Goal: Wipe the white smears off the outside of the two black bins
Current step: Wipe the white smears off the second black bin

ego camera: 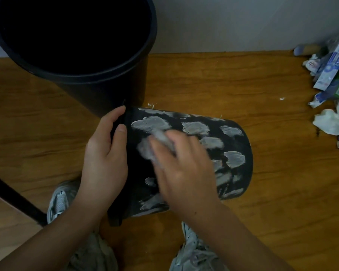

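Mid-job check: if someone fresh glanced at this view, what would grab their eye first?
First, the black bin lying on its side at centre, its wall covered in white smears. The left hand grips its rim while the right hand rubs a pale cloth over it. A second black bin stands upright at top left; crumpled tissues and packaging lie at the right edge.

Left hand [104, 155]: forearm enters from lower left, fingers [118, 114] curled over a rim, thumb alongside. Right hand [186, 171]: forearm enters from lower right, palm down, motion-blurred, fingers bunched around a pale wad at their tips.
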A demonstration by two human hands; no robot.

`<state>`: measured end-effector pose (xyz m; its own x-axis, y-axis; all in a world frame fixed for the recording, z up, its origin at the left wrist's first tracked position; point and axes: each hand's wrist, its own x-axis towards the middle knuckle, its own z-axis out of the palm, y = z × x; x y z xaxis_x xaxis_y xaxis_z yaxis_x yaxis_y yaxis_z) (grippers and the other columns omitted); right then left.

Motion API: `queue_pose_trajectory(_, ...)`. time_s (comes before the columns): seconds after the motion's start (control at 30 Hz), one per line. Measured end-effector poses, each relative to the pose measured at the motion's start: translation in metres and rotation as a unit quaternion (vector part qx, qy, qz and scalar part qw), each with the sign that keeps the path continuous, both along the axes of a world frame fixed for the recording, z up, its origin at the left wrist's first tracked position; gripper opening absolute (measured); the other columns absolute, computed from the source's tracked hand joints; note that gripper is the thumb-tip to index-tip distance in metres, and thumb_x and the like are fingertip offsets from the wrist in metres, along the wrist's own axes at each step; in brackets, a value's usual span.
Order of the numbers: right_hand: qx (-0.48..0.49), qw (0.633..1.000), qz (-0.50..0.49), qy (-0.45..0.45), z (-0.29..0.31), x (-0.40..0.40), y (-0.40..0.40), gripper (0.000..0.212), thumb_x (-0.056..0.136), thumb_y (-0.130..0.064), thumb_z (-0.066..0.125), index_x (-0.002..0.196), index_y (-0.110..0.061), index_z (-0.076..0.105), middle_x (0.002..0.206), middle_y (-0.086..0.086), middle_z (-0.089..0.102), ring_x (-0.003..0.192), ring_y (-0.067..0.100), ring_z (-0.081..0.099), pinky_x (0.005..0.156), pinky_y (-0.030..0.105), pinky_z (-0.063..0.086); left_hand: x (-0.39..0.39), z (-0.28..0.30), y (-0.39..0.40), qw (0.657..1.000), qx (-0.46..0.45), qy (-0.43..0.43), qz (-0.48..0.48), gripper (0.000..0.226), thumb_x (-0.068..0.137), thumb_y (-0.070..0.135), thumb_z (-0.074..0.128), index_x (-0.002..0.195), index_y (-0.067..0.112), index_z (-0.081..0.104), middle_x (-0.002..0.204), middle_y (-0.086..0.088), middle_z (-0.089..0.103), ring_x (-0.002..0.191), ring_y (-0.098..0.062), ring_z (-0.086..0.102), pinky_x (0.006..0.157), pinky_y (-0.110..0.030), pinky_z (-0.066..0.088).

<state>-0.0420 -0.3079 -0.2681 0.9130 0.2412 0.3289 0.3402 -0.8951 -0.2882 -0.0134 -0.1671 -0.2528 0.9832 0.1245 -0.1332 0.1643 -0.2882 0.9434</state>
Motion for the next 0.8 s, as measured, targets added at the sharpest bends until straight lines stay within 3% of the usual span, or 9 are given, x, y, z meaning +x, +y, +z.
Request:
queue_pose_trajectory(0.07,-0.001,1.0,0.03,-0.001,-0.001,-0.004,0.001,0.03,0.098,-0.017,0.049,0.122,-0.009,0.065,0.112,0.013,0.062,0.084,0.022,0.052,0.067,0.031,0.042,-0.002,0.001,0.0,1.0,0.0,-0.004,0.0,0.034,0.102,0.017,0.037,0.135,0.021,0.047,0.097,0.032,0.058,0.094,0.017,0.055,0.072,-0.001,0.042)
queue_pose_trajectory(0.17,0.015,0.999,-0.033,-0.008,-0.006,-0.004,-0.023,0.03,0.098,-0.016,0.049,0.121,-0.009,0.066,0.109,0.012,0.062,0.086,0.022,0.055,0.067,0.031,0.047,-0.001,0.001,0.001,1.0,-0.002,0.001,0.003,0.036,0.102,0.018,0.038,0.137,0.023,0.046,0.111,0.029,0.053,0.103,0.02,0.05,0.078,0.001,0.04)
queue_pose_trajectory(0.4,0.02,0.997,-0.078,0.003,-0.008,-0.008,-0.033,0.032,0.094,-0.02,0.055,0.122,-0.007,0.065,0.113,0.013,0.06,0.095,0.022,0.054,0.077,0.028,0.046,-0.002,0.001,-0.001,1.0,0.005,0.002,0.005,0.036,0.102,0.018,0.038,0.136,0.024,0.047,0.105,0.031,0.056,0.101,0.019,0.051,0.076,0.0,0.04)
queue_pose_trajectory(0.5,0.03,0.999,-0.004,0.026,-0.003,-0.01,-0.011,0.039,0.097,-0.034,0.051,0.124,-0.008,0.062,0.116,0.015,0.059,0.092,0.022,0.054,0.07,0.033,0.049,-0.001,0.0,0.001,1.0,0.007,-0.004,0.003,0.035,0.102,0.02,0.038,0.135,0.025,0.048,0.102,0.03,0.059,0.099,0.012,0.056,0.081,-0.012,0.049)
queue_pose_trajectory(0.6,0.088,0.992,0.024,0.085,0.01,-0.009,-0.007,0.051,0.103,-0.042,0.031,0.13,-0.011,0.06,0.12,0.011,0.056,0.097,0.021,0.053,0.076,0.033,0.045,-0.001,0.001,0.0,1.0,0.002,-0.006,0.001,0.036,0.102,0.02,0.038,0.137,0.024,0.047,0.115,0.02,0.059,0.107,0.004,0.057,0.089,-0.025,0.05)
queue_pose_trajectory(0.7,0.213,0.966,-0.013,0.147,0.016,-0.008,-0.024,0.045,0.101,-0.032,0.035,0.138,-0.014,0.054,0.124,0.002,0.052,0.105,0.012,0.053,0.08,0.028,0.047,-0.001,0.001,0.0,1.0,-0.003,-0.005,0.0,0.036,0.102,0.02,0.038,0.136,0.023,0.048,0.105,0.025,0.062,0.101,0.008,0.058,0.08,-0.014,0.05)
queue_pose_trajectory(0.8,0.219,0.957,-0.017,0.188,0.019,-0.008,-0.035,0.052,0.096,-0.037,0.044,0.147,-0.027,0.04,0.131,-0.011,0.045,0.112,0.003,0.051,0.083,0.022,0.049,0.0,-0.001,0.0,1.0,-0.001,-0.005,0.004,0.034,0.102,0.018,0.039,0.134,0.021,0.05,0.094,0.033,0.062,0.09,0.014,0.058,0.07,-0.005,0.046)
